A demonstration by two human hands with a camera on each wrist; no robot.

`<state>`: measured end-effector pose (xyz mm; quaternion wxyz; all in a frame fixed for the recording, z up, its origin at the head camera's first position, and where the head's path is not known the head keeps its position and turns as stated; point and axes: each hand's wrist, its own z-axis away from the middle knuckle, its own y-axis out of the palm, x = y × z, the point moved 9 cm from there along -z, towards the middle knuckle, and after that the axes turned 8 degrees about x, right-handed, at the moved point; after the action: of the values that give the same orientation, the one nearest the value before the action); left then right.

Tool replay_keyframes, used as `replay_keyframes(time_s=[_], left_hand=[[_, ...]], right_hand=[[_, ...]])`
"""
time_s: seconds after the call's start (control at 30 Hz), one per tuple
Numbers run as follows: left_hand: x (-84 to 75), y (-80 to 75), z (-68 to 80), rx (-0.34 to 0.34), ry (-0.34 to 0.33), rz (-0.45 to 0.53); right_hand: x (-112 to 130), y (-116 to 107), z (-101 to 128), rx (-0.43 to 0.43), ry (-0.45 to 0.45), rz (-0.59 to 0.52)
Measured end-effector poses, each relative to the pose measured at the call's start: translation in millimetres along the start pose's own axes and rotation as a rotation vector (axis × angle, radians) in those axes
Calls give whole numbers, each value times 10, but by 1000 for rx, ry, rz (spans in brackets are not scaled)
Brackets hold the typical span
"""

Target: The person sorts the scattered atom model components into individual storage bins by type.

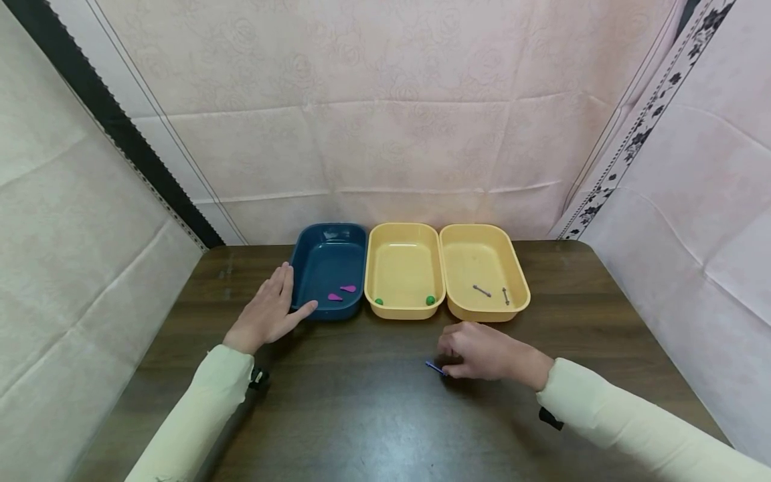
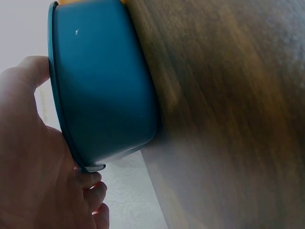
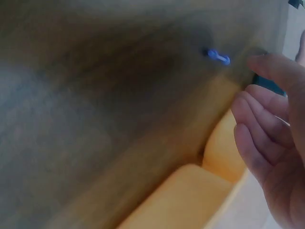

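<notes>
A small blue stick with knobbed ends (image 1: 435, 367) lies on the table in front of the trays. My right hand (image 1: 482, 351) is over the table beside it, fingers loosely bent; in the right wrist view the blue stick (image 3: 219, 57) lies just off the fingertips, not gripped. At the left, my left hand (image 1: 268, 313) rests against the dark blue tray (image 1: 304, 268), fingers straight along its side and thumb at the near corner. The left wrist view shows this hand (image 2: 38, 157) at the tray's rim (image 2: 57, 95).
Two magenta teardrop-shaped pieces (image 1: 334, 297) lie in the blue tray. The middle yellow tray (image 1: 402, 312) has two green pieces (image 1: 430, 300); the right yellow tray (image 1: 482, 314) has two knobbed sticks (image 1: 482, 290). The trays stand side by side near the table's (image 1: 361, 415) back edge, before a cloth backdrop.
</notes>
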<state>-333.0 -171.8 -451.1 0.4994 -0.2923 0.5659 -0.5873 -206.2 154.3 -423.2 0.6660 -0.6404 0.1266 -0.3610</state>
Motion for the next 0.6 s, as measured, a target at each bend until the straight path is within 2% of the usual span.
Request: replay_keyframes(time_s=[0.23,0.6], left_hand=[[-14,-6,3,3,3,-2],[-6,-2,-2,5,4,8]], right_hand=[[-49,214,-52,50,32,-39],[-99,339,-102,74,52,-116]])
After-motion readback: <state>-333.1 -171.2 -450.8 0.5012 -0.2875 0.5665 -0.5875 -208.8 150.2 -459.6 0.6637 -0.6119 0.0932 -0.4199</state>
